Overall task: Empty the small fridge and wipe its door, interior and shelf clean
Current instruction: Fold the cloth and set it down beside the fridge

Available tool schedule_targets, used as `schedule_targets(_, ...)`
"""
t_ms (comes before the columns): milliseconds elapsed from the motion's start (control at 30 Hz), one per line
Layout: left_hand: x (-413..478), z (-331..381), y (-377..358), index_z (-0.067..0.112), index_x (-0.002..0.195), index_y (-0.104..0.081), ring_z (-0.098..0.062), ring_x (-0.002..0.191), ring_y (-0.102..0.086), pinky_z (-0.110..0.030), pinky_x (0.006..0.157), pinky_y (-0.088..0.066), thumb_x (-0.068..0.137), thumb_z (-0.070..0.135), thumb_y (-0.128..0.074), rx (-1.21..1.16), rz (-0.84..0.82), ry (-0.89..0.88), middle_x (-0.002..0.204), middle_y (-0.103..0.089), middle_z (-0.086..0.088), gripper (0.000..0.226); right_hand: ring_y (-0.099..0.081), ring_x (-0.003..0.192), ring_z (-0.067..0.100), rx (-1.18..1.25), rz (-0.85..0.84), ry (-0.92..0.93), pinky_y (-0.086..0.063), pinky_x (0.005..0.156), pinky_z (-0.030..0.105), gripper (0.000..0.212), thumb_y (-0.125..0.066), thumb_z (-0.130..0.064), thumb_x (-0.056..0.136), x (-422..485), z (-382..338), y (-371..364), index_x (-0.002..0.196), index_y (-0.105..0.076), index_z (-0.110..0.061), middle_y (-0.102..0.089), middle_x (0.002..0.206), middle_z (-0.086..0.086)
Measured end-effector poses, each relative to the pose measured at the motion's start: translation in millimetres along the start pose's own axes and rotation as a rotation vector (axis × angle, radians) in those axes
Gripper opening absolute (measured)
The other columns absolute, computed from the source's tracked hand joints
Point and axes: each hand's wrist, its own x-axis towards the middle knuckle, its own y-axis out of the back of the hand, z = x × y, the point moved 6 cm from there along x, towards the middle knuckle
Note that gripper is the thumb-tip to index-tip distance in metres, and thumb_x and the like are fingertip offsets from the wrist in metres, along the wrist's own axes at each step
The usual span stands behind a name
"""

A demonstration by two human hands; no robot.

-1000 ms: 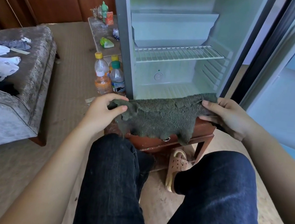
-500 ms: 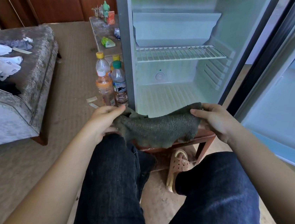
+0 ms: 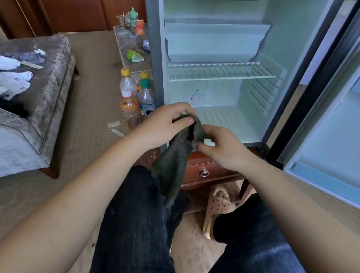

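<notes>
At the far left, white socks [image 3: 4, 73] are lying on the seat of a grey velvet armchair [image 3: 17, 140]. Further right, a green packet [image 3: 135, 56] is sitting near the front edge of a stone-topped side table [image 3: 127, 40]. Three drink bottles [image 3: 130, 106] are standing on the carpet against the left side of the small fridge [image 3: 153, 43], and their labels are too small to read. In front of the fridge's bottom edge, the left hand [image 3: 162, 125] is pinching the top of a dark terry cloth [image 3: 176, 163] between thumb and fingers. The rest of the cloth is hanging limp over the knees. The right hand [image 3: 222, 148] is gripping the same upper fold with curled fingers. The cloth is looking soft, light and floppy, so it is probably best bunched into a pad in one palm rather than held by a corner. Behind the hands, the fridge is showing only its wire shelf [image 3: 222, 72] and a plastic tray. On the right, its door [image 3: 343, 132] is standing wide open with no readable branding.
</notes>
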Motion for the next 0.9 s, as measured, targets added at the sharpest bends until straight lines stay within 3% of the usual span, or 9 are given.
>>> schedule_targets(67,-2.6,-13.2,2.1,0.040,0.100,-0.054,-0.012,0.104,-0.061,-0.030,0.089,-0.047,0.083,0.036,-0.073,0.008,-0.068,0.090,0.103,-0.065,0.009,0.025,-0.050,0.063,0.009,0.104,0.044,-0.031,-0.041,0.064,0.031,0.014,-0.062,-0.011,0.088,-1.7,3.5,10.0,0.076,-0.058,-0.017,-0.053,0.065,-0.007)
schedule_targets(167,-15.7,-47.1,-6.7,0.030,0.114,-0.053,-0.015,0.111,-0.059,-0.035,0.095,-0.048,0.069,0.036,-0.084,0.179,-0.277,0.262,0.119,-0.063,0.001,0.055,-0.044,0.059,0.011,0.178,0.063,-0.034,-0.034,0.057,0.026,0.020,-0.061,-0.014,0.092,-6.7,-0.7,27.6,0.077,-0.058,-0.002,-0.046,0.063,0.006)
schedule_targets(300,-35.0,-76.9,-23.0,0.022,0.084,-0.069,-0.015,0.081,-0.065,-0.025,0.069,-0.049,0.084,0.032,-0.074,0.303,-0.426,0.348,0.086,-0.070,0.005,0.011,-0.054,0.061,0.014,0.138,0.110,-0.029,-0.043,0.063,0.027,0.021,-0.061,-0.021,0.093,-10.5,-1.5,50.1,0.083,-0.061,-0.002,-0.058,0.067,0.006)
schedule_targets(400,-40.7,-82.6,-17.3,0.024,0.100,-0.069,-0.013,0.090,-0.066,-0.024,0.077,-0.054,0.090,0.032,-0.066,0.057,-0.292,0.408,0.100,-0.071,0.007,0.013,-0.067,0.082,0.036,0.176,0.198,-0.086,-0.053,0.077,0.043,0.022,-0.060,-0.026,0.094,-14.5,14.8,71.2,0.094,-0.065,-0.004,-0.068,0.085,0.022)
schedule_targets(533,-40.3,-74.7,-0.2,0.026,0.103,-0.062,-0.013,0.091,-0.071,-0.030,0.089,-0.055,0.094,0.020,-0.061,-0.489,0.030,0.445,0.094,-0.075,0.008,0.011,-0.066,0.069,0.028,0.146,0.294,-0.192,-0.053,0.063,0.036,0.018,-0.057,-0.034,0.095,-25.8,33.5,83.7,0.083,-0.062,-0.021,-0.068,0.075,0.010)
schedule_targets(667,-32.5,-65.1,2.5,0.021,0.101,-0.062,-0.018,0.092,-0.069,-0.030,0.084,-0.057,0.099,0.026,-0.053,-0.356,0.218,0.397,0.101,-0.070,-0.004,0.011,-0.066,0.075,0.030,0.046,0.330,-0.257,-0.054,0.072,0.042,0.015,-0.059,-0.037,0.093,-27.8,45.5,75.0,0.083,-0.057,-0.026,-0.068,0.078,0.011)
schedule_targets(767,-30.2,-62.1,8.1,0.021,0.099,-0.062,-0.023,0.103,-0.064,-0.045,0.094,-0.052,0.097,0.030,-0.058,-0.299,0.364,0.416,0.104,-0.067,-0.005,0.010,-0.067,0.087,0.031,0.230,0.275,-0.317,-0.055,0.082,0.049,0.034,-0.070,-0.032,0.085,-28.9,51.8,69.1,0.113,-0.052,-0.026,-0.069,0.091,0.012)
schedule_targets(833,-30.4,-64.6,10.6,0.024,0.113,-0.056,-0.021,0.105,-0.063,-0.039,0.087,-0.055,0.091,0.027,-0.066,-0.391,0.387,0.463,0.108,-0.065,-0.007,0.024,-0.066,0.085,0.028,0.286,0.213,-0.306,-0.053,0.082,0.044,0.053,-0.074,-0.020,0.083,-30.4,51.4,69.0,0.126,-0.045,-0.031,-0.066,0.092,0.011)
schedule_targets(900,-30.8,-65.4,10.9,0.027,0.124,-0.049,-0.016,0.102,-0.064,-0.028,0.082,-0.054,0.087,0.016,-0.072,-0.460,0.342,0.426,0.107,-0.068,-0.006,0.045,-0.059,0.073,0.029,0.261,0.195,-0.240,-0.050,0.073,0.042,0.047,-0.067,-0.010,0.088,-31.9,49.7,72.8,0.123,-0.049,-0.037,-0.058,0.078,0.015)
